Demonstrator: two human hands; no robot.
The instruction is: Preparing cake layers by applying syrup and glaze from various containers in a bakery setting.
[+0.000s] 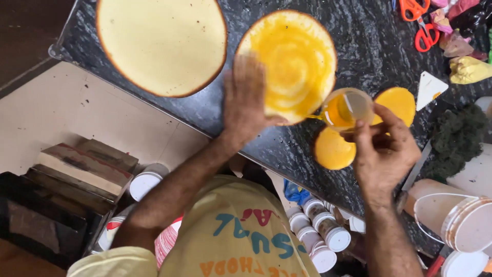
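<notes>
A view from above onto a black marbled counter (379, 46) where a person in a pale yellow shirt (230, 231) works with both bare hands. The landmark is a round cake layer coated in glossy yellow glaze (294, 59), lying near the middle of the counter.

The left hand (246, 97) lies flat and open on the near left edge of this glazed layer, fingers spread and pressing on it. The right hand (384, 146), just right of the glazed layer, grips a small clear plastic cup (346, 107) between thumb and fingers. The cup is tipped toward the glazed layer, and orange-yellow liquid runs from its lip onto the layer's near right edge.

Left of the glazed layer lies a larger plain cake layer (161, 43), pale cream with a brown rim, not touching it. Right of and nearer than the glazed layer sit two small yellow-glazed rounds (334, 150), one partly hidden behind the cup and right hand. Farther right lies a white triangular scraper (429, 90). At the far right are orange-handled scissors (420, 23) and crumpled piping bags (469, 69).

Below the counter edge, nearer than the glazed layer, stand white-lidded jars (320, 233); white tubs (458, 218) stand to the right.
</notes>
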